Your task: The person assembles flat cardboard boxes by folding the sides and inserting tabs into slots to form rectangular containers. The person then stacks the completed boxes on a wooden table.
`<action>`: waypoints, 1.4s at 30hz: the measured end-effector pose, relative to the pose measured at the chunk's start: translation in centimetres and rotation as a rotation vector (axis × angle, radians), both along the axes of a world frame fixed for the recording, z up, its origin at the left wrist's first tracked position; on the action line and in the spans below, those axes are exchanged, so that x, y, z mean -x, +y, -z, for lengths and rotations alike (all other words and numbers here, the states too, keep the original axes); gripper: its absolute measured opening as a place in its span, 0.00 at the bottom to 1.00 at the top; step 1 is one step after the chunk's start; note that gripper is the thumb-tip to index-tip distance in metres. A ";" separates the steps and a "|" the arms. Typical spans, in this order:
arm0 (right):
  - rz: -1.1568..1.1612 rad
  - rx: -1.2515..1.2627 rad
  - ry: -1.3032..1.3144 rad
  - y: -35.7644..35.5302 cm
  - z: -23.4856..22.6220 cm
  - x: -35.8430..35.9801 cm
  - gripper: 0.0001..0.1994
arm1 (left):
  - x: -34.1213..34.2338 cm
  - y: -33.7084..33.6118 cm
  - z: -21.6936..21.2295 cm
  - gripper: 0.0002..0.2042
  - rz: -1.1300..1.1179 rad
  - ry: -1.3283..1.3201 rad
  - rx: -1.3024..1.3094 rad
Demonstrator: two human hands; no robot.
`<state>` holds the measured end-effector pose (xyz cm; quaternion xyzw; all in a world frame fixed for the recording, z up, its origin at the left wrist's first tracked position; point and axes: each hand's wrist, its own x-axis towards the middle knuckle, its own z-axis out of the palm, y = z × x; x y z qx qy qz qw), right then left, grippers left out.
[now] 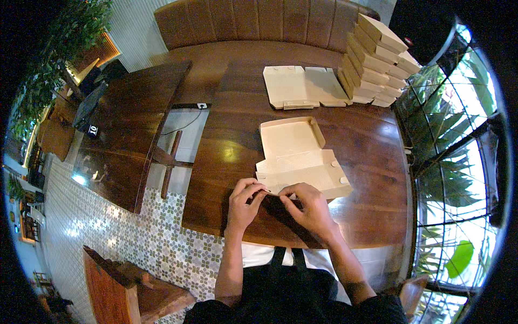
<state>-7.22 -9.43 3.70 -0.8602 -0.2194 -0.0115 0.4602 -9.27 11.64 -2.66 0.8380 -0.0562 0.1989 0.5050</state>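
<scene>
Pale brown cardboard, half-formed: a flat box blank [299, 162] lies open on the dark wooden tabletop [367, 140], straight in front of the person, its far half already raised into a shallow tray with low walls, its near half a flat panel with side tabs. The near edge hangs right at the hands, and that looks deliberate, since it puts the flap within easy pinch of both.

The left hand [245, 202] has thumb and fingers [259, 189] closed on the near-left corner flap of the blank. The right hand [310, 208] mirrors it, fingertips pressed together on the same near edge just beside the left. Both hands nip the cardboard; neither is spread.

Further back on the tabletop, another flat blank [305, 86] lies unfolded, well apart from the hands. Beside it to the right stands a leaning stack of finished boxes [377, 59], piled at the far corner, out of the working space.

The tabletop is glossy and throws back a bright spot of light near the blank. Behind it runs a brown padded bench seat [259, 27]. To the left stands a second dark table [129, 135], with patterned floor tiles [156, 237] below. Green foliage [458, 162] shows beyond glass on the right.
</scene>
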 end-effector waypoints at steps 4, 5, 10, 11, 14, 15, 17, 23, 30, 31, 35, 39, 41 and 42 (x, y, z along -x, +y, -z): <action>-0.207 0.139 -0.221 -1.0 1.5 0.5 0.08 | 0.1 0.0 0.7 0.11 0.013 0.099 0.044; -0.253 0.157 -0.258 -1.1 2.2 0.6 0.08 | 0.2 0.0 1.0 0.12 0.013 0.126 0.049; -0.258 0.254 -0.268 -1.9 4.6 1.0 0.10 | 0.6 0.1 2.1 0.11 0.113 0.223 0.125; -0.241 0.252 -0.255 -2.0 4.9 1.0 0.10 | 0.5 0.1 2.3 0.12 0.107 0.244 0.149; -0.188 0.218 -0.219 -1.7 5.3 1.0 0.10 | 0.0 -0.1 2.8 0.14 0.080 0.321 0.277; -0.191 0.215 -0.213 -1.6 5.4 1.0 0.10 | -0.3 -0.3 2.8 0.16 0.063 0.359 0.329; -0.195 0.211 -0.204 -1.4 5.4 0.9 0.10 | -1.2 -0.6 3.0 0.19 0.014 0.417 0.382; -0.203 0.179 -0.104 -1.6 5.5 0.7 0.10 | -5.1 -0.8 3.7 0.22 -0.040 0.414 0.473; -0.214 0.115 -0.086 -2.0 6.2 1.1 0.10 | -6.6 -0.9 4.0 0.25 -0.095 0.461 0.622; -0.217 0.085 -0.075 -2.2 6.3 1.2 0.11 | -6.5 -0.8 3.8 0.25 -0.065 0.489 0.674; 0.112 0.057 -0.210 -5.3 7.0 1.1 0.16 | -4.1 0.4 2.0 0.24 -0.072 0.596 0.696; 0.612 0.100 -0.160 -9.6 7.4 0.3 0.22 | 1.8 -0.8 0.3 0.26 0.078 0.625 0.893; 0.682 0.118 -0.152 -11.2 7.1 0.1 0.25 | 4.5 -0.6 -0.7 0.31 0.396 0.908 0.858; 0.673 0.147 -0.067 -11.9 6.9 0.0 0.28 | 5.7 -0.2 -1.3 0.37 0.580 0.995 0.821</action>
